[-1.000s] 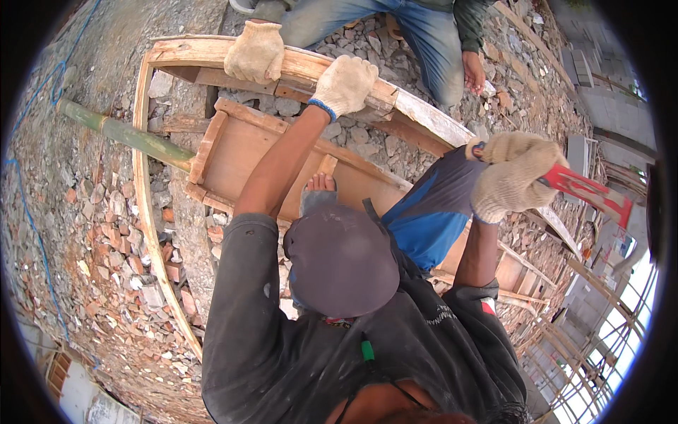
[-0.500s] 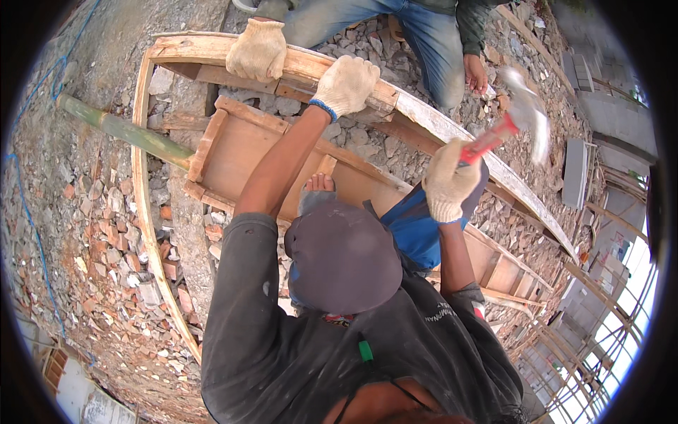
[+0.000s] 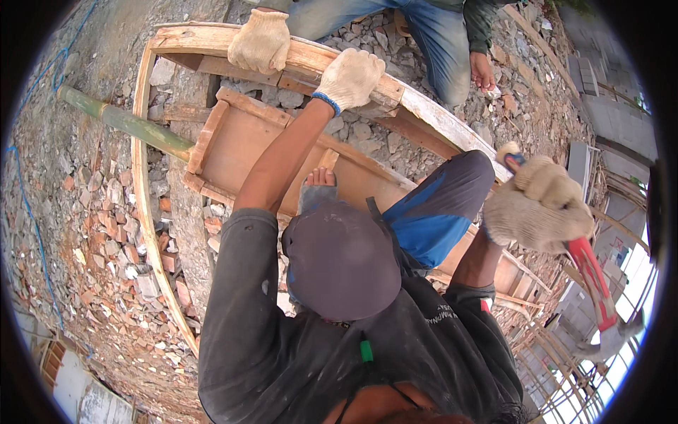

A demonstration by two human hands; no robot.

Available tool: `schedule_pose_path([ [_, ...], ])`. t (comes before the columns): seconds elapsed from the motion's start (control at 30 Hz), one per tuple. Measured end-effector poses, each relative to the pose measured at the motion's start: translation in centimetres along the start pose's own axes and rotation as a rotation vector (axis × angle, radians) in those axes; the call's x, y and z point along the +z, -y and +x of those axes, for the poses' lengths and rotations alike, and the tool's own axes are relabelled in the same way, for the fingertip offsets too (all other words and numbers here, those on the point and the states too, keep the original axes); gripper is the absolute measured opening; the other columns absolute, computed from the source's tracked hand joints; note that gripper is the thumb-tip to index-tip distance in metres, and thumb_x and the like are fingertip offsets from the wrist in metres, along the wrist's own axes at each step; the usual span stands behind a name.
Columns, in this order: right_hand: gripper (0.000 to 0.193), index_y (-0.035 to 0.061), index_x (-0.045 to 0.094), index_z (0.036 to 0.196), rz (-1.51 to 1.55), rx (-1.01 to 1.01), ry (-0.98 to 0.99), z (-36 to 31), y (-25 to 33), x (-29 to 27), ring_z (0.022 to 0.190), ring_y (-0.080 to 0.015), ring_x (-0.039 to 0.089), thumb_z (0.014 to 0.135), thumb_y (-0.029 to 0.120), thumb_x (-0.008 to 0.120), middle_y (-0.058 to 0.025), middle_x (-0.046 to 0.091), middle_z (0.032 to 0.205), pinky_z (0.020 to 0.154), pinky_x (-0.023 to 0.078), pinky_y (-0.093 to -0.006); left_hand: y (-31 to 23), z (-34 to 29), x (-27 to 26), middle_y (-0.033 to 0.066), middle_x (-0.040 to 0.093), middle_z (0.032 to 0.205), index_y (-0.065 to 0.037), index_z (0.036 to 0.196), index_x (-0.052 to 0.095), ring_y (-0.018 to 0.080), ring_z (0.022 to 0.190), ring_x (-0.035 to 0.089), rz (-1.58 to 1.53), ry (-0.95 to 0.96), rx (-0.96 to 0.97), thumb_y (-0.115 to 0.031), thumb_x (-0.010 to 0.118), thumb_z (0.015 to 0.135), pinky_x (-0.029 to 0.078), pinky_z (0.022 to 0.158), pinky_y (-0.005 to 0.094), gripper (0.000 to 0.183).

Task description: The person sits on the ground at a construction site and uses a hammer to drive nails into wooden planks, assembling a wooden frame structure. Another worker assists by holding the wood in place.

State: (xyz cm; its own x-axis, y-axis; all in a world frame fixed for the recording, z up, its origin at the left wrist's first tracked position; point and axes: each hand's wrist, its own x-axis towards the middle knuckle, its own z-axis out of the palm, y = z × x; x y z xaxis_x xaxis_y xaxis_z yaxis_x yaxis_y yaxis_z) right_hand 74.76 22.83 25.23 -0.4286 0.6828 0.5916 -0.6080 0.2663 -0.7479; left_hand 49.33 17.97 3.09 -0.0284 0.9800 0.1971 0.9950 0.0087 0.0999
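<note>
My left hand [image 3: 351, 79], in a cream knit glove with a blue cuff, is closed over the top edge of a long curved wooden frame [image 3: 441, 126]. To its left, a co-worker's gloved hand [image 3: 259, 44] rests on the same frame. My right hand [image 3: 538, 210], also gloved, grips a hammer [image 3: 592, 281] with a red handle, raised at the right, apart from the wood. The hammer's metal head is blurred and points down and away from the frame. Below my left forearm lies a shallow wooden box-like panel [image 3: 263, 145], with my bare toes at its edge.
A green bamboo pole [image 3: 131, 126] meets the panel's left end, crossing a thin curved wooden strip [image 3: 145, 212]. Broken brick and stone rubble [image 3: 116, 247] covers the ground. The co-worker kneels in jeans [image 3: 438, 53] beyond the frame. A dark cap [image 3: 344, 261] hides the middle.
My right hand has swung the hammer away from the frame, to the right and down. My left hand stays on the frame, which sits slightly higher in view at its left end.
</note>
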Motion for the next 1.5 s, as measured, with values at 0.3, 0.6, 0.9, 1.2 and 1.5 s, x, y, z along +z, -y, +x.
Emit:
schedule_pose_path([
  [0.3, 0.031, -0.0013, 0.064, 0.102, -1.161, 0.723, 0.043, -4.1, -3.6, 1.8, 0.067, -0.0252, 0.066, 0.104, 0.029, 0.068, -0.0132, 0.064, 0.074, 0.066, 0.050, -0.0388, 0.2, 0.2, 0.1, 0.0084, 0.073, 0.100, -0.007, 0.106, 0.067, 0.0227, 0.097, 0.071, 0.065, 0.056, -0.006, -0.024, 0.075, 0.083, 0.055, 0.081, 0.0359, 0.030],
  [0.6, 0.025, 0.0025, 0.067, 0.101, -0.592, 0.192, -0.328, -6.2, -6.2, 0.0, 0.067, -0.0284, 0.060, 0.102, 0.028, 0.068, -0.0133, 0.061, 0.070, 0.067, 0.048, -0.0376, -0.4, 0.2, 0.5, 0.0113, 0.072, 0.101, -0.006, 0.105, 0.067, 0.0272, 0.100, 0.070, -0.032, 0.037, -0.033, -0.020, 0.081, 0.073, 0.056, 0.084, 0.0389, 0.038],
  [0.9, 0.031, -0.0022, 0.065, 0.102, -1.151, 0.843, 0.018, -11.0, -6.7, -1.8, 0.075, -0.0202, 0.060, 0.102, 0.028, 0.070, -0.0134, 0.060, 0.076, 0.075, 0.051, -0.0424, 0.3, -0.2, -0.3, 0.0097, 0.074, 0.099, -0.007, 0.106, 0.068, 0.0245, 0.097, 0.072, 0.015, 0.023, -0.005, -0.022, 0.075, 0.082, 0.055, 0.083, 0.0377, 0.029],
  [1.2, 0.024, 0.0004, 0.066, 0.093, -1.145, 0.578, 0.030, -13.7, -11.5, -4.0, 0.064, -0.0281, 0.062, 0.105, 0.020, 0.061, -0.0149, 0.064, 0.072, 0.059, 0.047, -0.0393, -0.2, 0.6, -1.0, 0.0103, 0.073, 0.101, -0.008, 0.105, 0.068, 0.0256, 0.099, 0.072, 0.018, 0.059, 0.000, -0.023, 0.078, 0.078, 0.055, 0.083, 0.0389, 0.032],
  [1.5, 0.032, 0.0044, 0.057, 0.084, -0.840, 0.974, -0.182, -17.0, -9.9, -3.5, 0.051, -0.0175, 0.050, 0.102, 0.028, 0.069, -0.0060, 0.055, 0.061, 0.050, 0.043, -0.0370, -0.1, 0.4, -1.8, 0.0096, 0.070, 0.101, -0.010, 0.103, 0.066, 0.0270, 0.100, 0.069, -0.029, 0.050, 0.036, -0.027, 0.083, 0.071, 0.054, 0.085, 0.0415, 0.040],
])
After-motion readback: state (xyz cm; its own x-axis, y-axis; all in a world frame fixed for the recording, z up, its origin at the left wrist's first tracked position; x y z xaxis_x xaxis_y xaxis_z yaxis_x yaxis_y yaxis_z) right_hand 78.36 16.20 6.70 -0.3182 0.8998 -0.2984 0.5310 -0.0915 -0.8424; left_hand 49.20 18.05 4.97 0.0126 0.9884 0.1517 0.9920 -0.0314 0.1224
